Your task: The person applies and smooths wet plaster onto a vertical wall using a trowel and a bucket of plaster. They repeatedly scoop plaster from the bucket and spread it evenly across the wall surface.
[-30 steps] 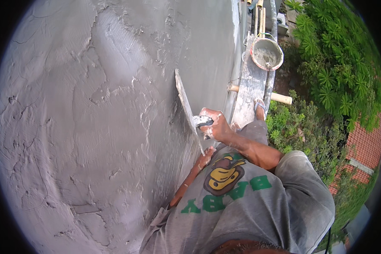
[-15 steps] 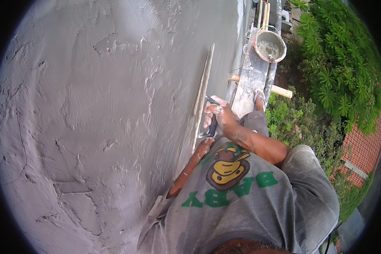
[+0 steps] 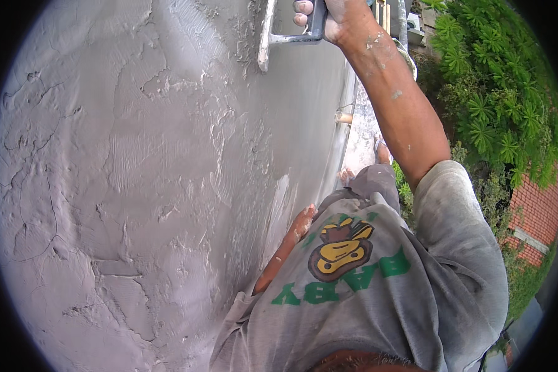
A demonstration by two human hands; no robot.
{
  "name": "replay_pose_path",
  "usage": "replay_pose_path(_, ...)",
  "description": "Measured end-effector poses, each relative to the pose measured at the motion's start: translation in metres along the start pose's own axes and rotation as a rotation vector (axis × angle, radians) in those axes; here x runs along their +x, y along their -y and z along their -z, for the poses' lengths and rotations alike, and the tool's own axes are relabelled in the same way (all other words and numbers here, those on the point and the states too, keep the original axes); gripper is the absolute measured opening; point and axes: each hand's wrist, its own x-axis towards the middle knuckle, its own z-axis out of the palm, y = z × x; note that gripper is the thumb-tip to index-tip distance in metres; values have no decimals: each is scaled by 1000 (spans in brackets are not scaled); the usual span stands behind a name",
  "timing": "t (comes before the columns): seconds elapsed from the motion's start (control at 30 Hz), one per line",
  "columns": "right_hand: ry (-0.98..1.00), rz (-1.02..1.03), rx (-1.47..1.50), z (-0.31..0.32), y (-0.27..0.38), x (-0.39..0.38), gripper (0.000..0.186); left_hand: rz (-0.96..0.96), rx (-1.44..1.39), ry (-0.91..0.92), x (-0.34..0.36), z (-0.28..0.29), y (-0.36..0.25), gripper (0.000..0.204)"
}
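Note:
My right hand (image 3: 340, 20) is closed around the dark D-shaped handle of a plastering float (image 3: 266, 43) at the top edge of the picture. Its long, plaster-crusted blade shows edge-on against the grey plastered wall (image 3: 167, 155); the upper part is cut off by the picture's edge. Low beside my waist, close to the wall, is my left hand (image 3: 302, 220), small and seen from the side. Its fingers look stretched out, and nothing shows in them. Wet plaster is smeared on both hands and the right forearm.
My feet stand on a narrow plank (image 3: 363, 124) along the wall. A bamboo pole (image 3: 343, 117) crosses under it. Behind my right forearm the rim of a bucket (image 3: 408, 61) shows. Right of the plank are green trees (image 3: 483, 93) and a tiled roof (image 3: 535, 211) below.
My right hand has swept the float up the picture, away from my body, along the wall. My right arm is now stretched out and covers most of the bucket. The left hand stays low.

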Motion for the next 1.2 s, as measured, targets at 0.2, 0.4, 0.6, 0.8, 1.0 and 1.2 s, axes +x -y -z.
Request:
replay_pose_path(0.2, -232, 113, -753, 76, -7, 11, 4, 17, -81, -49, -9, -1, -24, 72)
replay_pose_path(0.4, -95, -56, -626, 150, -94, -8, 14, 47, -33, 4, -13, -10, -6, 74)
replay_pose_path(0.6, 57, -193, -552, 113, -153, -114, 9, 94, 43, 3, -11, 3, 27, 74)
replay_pose_path(0.8, 180, -289, -521, 61, -184, -223, 35, 15, 28, 2, 7, -6, 43, 72)
replay_pose_path(1.0, 194, -244, -456, 18, -153, -234, 19, 16, 60, -39, 7, 3, 16, 72)
replay_pose_path(1.2, -12, -227, -259, 15, -117, -213, 21, -19, 84, -78, 7, 8, 5, 71)
